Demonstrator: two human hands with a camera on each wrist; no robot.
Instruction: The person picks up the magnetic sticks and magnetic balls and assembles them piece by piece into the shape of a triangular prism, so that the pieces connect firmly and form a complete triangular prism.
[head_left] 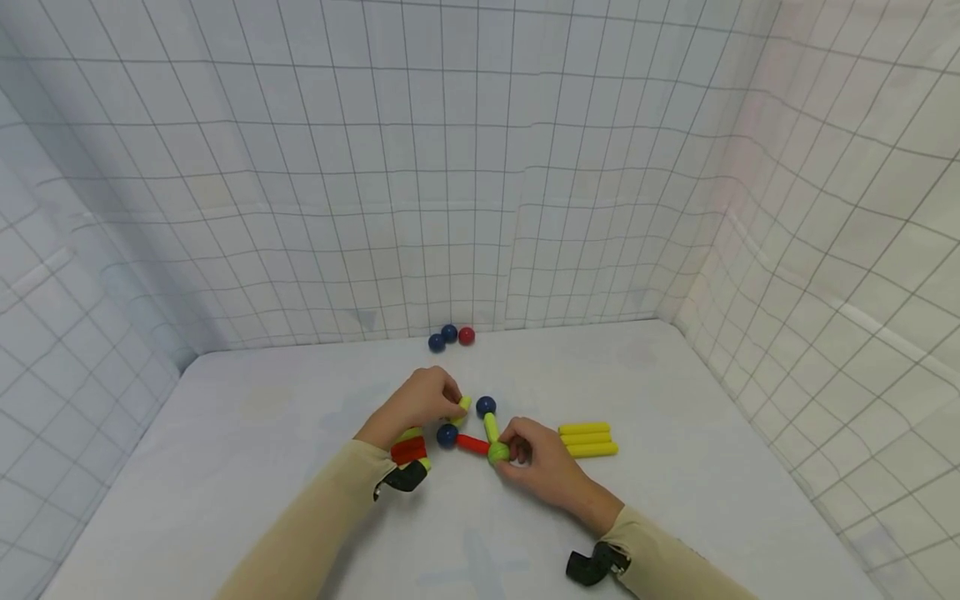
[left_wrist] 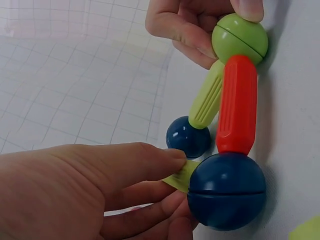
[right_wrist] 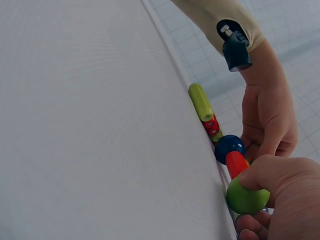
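Observation:
My left hand [head_left: 420, 402] pinches a yellow-green rod [left_wrist: 181, 176] between thumb and fingers. In the left wrist view that rod's end is against or just behind the near blue ball [left_wrist: 227, 200]; I cannot tell whether they are joined. My right hand [head_left: 546, 467] grips a green ball [head_left: 498, 452] with thumb and fingers. From the green ball a red rod [head_left: 472, 445] runs to the near blue ball, and a second yellow-green rod [head_left: 491, 427] runs to another blue ball [head_left: 486, 406]. Together these make an open V on the table.
At the back of the white table [head_left: 262, 500] lie two loose blue balls [head_left: 437, 342] and a red ball [head_left: 467, 336]. Several yellow rods [head_left: 588, 439] lie right of my right hand. Red rods [head_left: 408, 451] and yellow-green ones lie beside my left wrist, partly covered.

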